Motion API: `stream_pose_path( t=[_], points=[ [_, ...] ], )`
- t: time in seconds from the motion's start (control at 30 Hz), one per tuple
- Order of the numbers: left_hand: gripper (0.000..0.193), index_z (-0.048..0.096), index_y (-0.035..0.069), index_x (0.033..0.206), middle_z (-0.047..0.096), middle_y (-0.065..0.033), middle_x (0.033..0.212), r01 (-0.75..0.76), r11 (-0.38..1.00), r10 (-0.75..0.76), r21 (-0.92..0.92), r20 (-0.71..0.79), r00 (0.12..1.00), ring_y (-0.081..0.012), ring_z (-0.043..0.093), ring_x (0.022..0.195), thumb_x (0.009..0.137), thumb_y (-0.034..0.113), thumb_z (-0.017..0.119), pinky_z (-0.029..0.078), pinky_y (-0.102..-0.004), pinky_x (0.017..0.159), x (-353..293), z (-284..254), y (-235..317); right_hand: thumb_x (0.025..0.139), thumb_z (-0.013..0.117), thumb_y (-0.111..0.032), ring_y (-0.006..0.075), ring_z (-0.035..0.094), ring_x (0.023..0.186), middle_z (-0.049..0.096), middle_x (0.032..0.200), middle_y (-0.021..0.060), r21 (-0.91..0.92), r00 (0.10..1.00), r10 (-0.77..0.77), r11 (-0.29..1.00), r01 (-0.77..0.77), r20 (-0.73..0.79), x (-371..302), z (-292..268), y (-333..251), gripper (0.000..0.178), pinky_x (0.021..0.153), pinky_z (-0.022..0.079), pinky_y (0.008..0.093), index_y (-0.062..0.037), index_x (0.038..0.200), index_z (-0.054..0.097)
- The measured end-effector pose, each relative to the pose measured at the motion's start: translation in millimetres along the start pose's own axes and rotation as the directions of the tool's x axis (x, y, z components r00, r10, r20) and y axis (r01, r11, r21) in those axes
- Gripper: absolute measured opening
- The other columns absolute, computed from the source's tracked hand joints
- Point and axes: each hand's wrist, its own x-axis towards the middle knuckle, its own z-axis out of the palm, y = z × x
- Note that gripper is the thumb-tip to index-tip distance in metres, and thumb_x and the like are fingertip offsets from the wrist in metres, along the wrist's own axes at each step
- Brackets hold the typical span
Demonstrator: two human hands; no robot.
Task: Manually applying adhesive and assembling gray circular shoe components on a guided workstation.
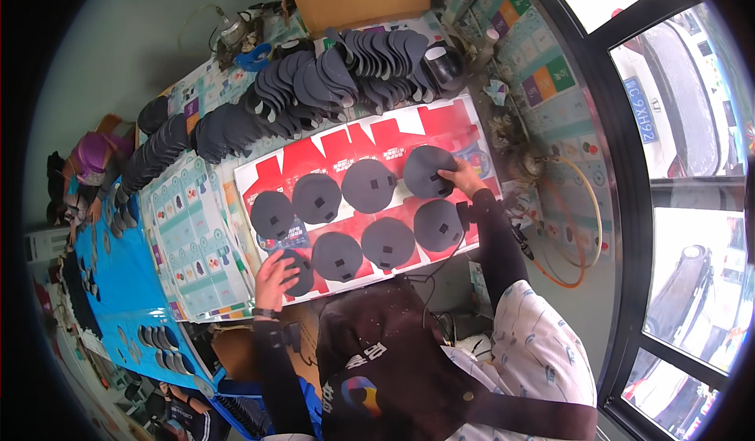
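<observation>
Several flat, dark grey round pieces [369,185] lie in two rows on a red and white printed sheet [460,114], most with a small black square patch. At the near left corner, my left hand [274,282] rests with its fingers stretched over the edge of one round piece [297,271]. My right hand [465,180] is closed at the right edge of the far right round piece [425,172], fingertips beside its patch. That piece lies on or just above the sheet; I cannot tell which.
Overlapping dark grey curved pieces [318,79] are piled along the far side, below a cardboard box [366,0]. On the left, a blue-covered table [118,272] holds small dark pieces, with another person [94,162] beyond. A coiled hose [594,205] hangs by the window on the right.
</observation>
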Motion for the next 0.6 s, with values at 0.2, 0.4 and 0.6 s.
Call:
stream_pose_path(
  t=[0.2, 0.4, 0.6],
  points=[
    [0.043, 0.052, 0.01, 0.142, 0.065, -0.011, 0.12, 0.014, 0.988, -0.053, -0.157, -0.247, 0.968, -0.0207, 0.068, 0.1, 0.101, 0.018, 0.06, 0.057, -0.0297, 0.079, -49, -70, -28, 0.089, 0.072, -0.005, 0.0156, 0.07, 0.089, 0.074, 0.101, 0.0072, -0.215, 0.999, 0.019, 0.977, -0.009, 0.044, 24, 7, 4, 0.031, 0.082, 0.056, 0.0316, -0.0006, 0.12, 0.068],
    [0.041, 0.052, 0.01, 0.142, 0.065, -0.0105, 0.119, -0.006, 0.965, -0.085, -0.263, -0.334, 0.939, -0.0202, 0.068, 0.099, 0.102, 0.02, 0.059, 0.057, -0.0294, 0.079, -93, -110, -73, 0.09, 0.071, -0.007, 0.0172, 0.069, 0.092, 0.073, 0.103, 0.0078, -0.289, 0.997, 0.022, 0.957, -0.001, 0.069, 38, 10, 9, 0.034, 0.084, 0.055, 0.0327, -0.0002, 0.122, 0.066],
    [0.04, 0.055, 0.011, 0.139, 0.063, -0.0093, 0.124, -0.022, 0.942, -0.108, -0.335, -0.364, 0.925, -0.0207, 0.067, 0.1, 0.1, 0.019, 0.062, 0.056, -0.0312, 0.081, -114, -129, -97, 0.088, 0.073, -0.008, 0.0187, 0.07, 0.094, 0.074, 0.104, 0.0097, -0.373, 0.998, 0.009, 0.928, 0.012, 0.055, 46, 8, 12, 0.036, 0.086, 0.055, 0.0336, 0.0005, 0.122, 0.066]
  ],
)
